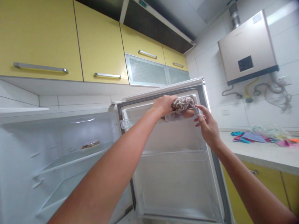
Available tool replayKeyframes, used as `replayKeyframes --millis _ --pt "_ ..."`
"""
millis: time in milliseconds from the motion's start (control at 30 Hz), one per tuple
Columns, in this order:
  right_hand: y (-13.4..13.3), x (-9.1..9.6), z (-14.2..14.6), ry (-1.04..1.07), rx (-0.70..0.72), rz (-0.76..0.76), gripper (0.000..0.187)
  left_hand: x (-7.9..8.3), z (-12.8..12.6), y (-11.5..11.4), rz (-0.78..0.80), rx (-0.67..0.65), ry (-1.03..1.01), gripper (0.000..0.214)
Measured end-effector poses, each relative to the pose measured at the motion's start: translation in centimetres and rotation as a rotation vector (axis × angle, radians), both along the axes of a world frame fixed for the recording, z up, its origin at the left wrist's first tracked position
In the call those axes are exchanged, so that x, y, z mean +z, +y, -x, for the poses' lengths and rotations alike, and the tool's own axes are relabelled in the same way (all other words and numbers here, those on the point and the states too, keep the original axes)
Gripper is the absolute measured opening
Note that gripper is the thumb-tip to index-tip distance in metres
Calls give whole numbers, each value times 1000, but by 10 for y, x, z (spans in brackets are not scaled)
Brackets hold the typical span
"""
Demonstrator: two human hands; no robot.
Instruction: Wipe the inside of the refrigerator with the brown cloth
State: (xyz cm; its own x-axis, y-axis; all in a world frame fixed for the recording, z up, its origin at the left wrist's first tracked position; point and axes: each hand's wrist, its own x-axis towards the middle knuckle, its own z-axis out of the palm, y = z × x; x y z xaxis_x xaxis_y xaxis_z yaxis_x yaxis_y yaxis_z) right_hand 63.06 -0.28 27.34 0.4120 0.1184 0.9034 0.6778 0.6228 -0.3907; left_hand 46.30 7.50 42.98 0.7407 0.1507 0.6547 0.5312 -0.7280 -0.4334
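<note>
1. Your left hand is closed around a crumpled brown-and-cream patterned cloth, pressing it into the clear plastic top bin on the inside of the open white refrigerator door.
2. Your right hand is open, fingers spread, with its fingertips touching the bin's right end just beside the cloth; it grips nothing.
3. The cloth looks soft, light and limp. It should bunch and fold in your grip instead of holding a shape, so take it as a wad in the whole palm, as you do now, not by a loose corner that would let it trail.
4. The bin looks thin, rigid and smooth, probably slippery and able to flex or pop from its mounts. Steady it at the end wall, not the front lip.
5. To the left, the empty refrigerator interior shows its white shelves. To the right, coloured rags lie on the pale surface, well apart from both hands.
</note>
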Motion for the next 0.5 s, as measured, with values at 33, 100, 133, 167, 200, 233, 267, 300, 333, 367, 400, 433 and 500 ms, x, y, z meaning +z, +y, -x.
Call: replayKeyframes --millis 33,100,133,167,200,233,267,300,333,367,400,433,500 --pt "0 0 0 -4 -3 -1 46 -1 2 -4 -11 -19 1 42" --pt "0 0 -1 -10 -8 -1 46 -6 16 -5 -65 -1 -17 42" --pt "0 0 -2 -10 -12 -1 46 -9 28 -3 -100 25 -31 42" --pt "1 0 -2 -9 -17 -1 46 -13 43 1 -134 55 -42 43" --pt "1 0 -2 -8 -21 -2 46 -17 60 7 -162 85 -56 44" --pt "1 0 -3 -7 -24 -3 45 -22 79 14 -182 111 -71 45" --pt "1 0 -3 -5 -25 -3 45 -28 99 22 -194 140 -81 46" --pt "1 0 -3 -2 -25 -3 45 -34 120 30 -208 180 -107 46" --pt "1 0 -3 2 -25 -3 44 -40 141 37 -217 219 -142 46" --pt "1 0 -3 6 -25 -4 44 -47 162 44 -219 251 -175 46" --pt "2 0 -2 8 -27 -8 43 -54 181 49 -218 272 -207 47" --pt "2 0 -1 10 -29 -14 43 -63 199 53 -207 280 -232 48" --pt "3 -1 0 12 -35 -26 43 -84 229 56 -158 284 -294 46"
